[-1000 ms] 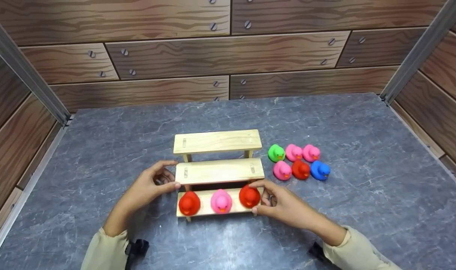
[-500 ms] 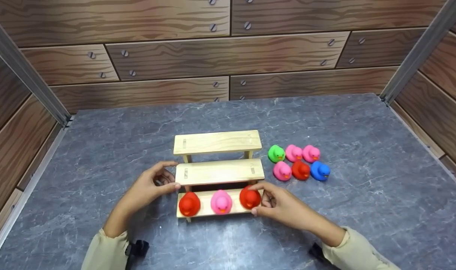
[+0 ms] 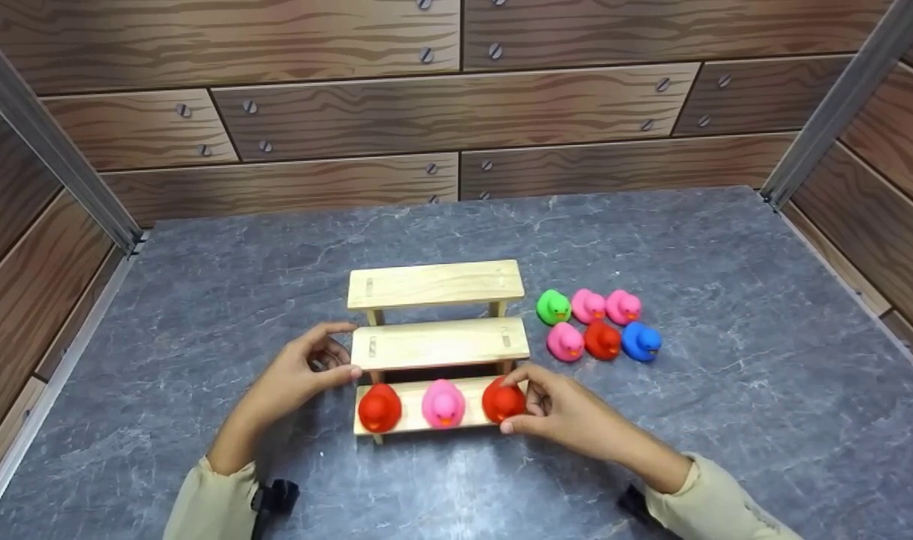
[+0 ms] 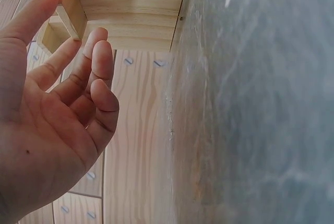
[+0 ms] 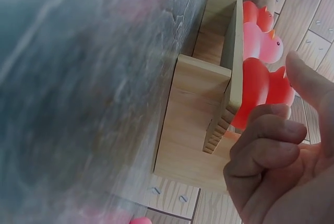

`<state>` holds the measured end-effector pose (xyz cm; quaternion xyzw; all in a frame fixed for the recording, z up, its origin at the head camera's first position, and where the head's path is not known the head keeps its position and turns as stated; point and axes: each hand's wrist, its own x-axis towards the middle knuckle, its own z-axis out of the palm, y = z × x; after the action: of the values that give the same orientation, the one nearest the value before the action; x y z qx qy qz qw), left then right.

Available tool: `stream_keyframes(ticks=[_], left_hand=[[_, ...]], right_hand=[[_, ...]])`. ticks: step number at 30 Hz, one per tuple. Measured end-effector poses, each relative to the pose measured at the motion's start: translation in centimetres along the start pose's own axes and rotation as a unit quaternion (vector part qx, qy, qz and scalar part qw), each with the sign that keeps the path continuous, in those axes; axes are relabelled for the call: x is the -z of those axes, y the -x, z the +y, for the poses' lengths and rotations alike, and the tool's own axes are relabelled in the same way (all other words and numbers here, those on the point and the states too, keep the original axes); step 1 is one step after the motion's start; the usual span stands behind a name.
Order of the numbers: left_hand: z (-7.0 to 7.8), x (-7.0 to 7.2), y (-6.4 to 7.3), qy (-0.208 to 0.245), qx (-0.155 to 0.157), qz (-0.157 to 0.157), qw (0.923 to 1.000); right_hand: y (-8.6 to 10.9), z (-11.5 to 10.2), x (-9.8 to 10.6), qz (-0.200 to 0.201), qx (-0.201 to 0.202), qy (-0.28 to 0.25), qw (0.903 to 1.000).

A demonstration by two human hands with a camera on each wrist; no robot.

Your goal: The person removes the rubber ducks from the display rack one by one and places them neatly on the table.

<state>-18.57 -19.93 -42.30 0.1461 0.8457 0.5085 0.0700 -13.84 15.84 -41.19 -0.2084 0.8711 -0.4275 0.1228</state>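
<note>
A three-step wooden stand (image 3: 437, 343) is centred on the table. Along its lowest step sit a red rubber duck (image 3: 379, 409) on the left, a pink rubber duck (image 3: 443, 405) in the middle and another red rubber duck (image 3: 503, 402) on the right. My right hand (image 3: 569, 409) pinches that right-hand red duck between thumb and index finger; the right wrist view shows the thumb by its beak and the other fingers curled. My left hand (image 3: 300, 369) holds the left end of the middle step, its thumb (image 4: 44, 4) and index finger at the end's two corners.
Right of the stand, two rows of ducks lie on the grey marbled table (image 3: 201, 300): a green duck (image 3: 554, 307), several pink ones, a red duck (image 3: 602, 341) and a blue duck (image 3: 641, 342). Wood-patterned walls (image 3: 456, 112) enclose the back and sides.
The right-hand red duck has shifted slightly right and towards me on the lowest step, with my right fingers moving along. My left hand and the other ducks have stayed put.
</note>
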Motion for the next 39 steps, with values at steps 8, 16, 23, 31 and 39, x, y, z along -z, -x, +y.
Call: stream_keyframes(ticks=[8,16,23,31,39], left_hand=[[0.0,-0.1,-0.1,-0.001,0.001,-0.001,1.0],[-0.1,-0.1,-0.1,0.0,0.004,0.001,1.0],[-0.1,-0.1,0.0,0.004,0.005,0.005,1.0],[-0.2,0.0,-0.1,-0.001,0.004,0.001,1.0],[-0.2,0.0,-0.1,-0.004,-0.004,0.002,1.0]], right_hand=[[0.1,0.1,0.0,0.003,0.016,0.02,0.9997],[0.3,-0.2,0.5,-0.012,0.032,0.022,0.9992],[0.9,-0.4,1.8,-0.036,0.029,0.043,0.998],[1.5,-0.4,4.1,-0.05,0.04,0.089,0.994],[1.7,0.6,6.2,-0.064,0.037,0.116,0.9905]])
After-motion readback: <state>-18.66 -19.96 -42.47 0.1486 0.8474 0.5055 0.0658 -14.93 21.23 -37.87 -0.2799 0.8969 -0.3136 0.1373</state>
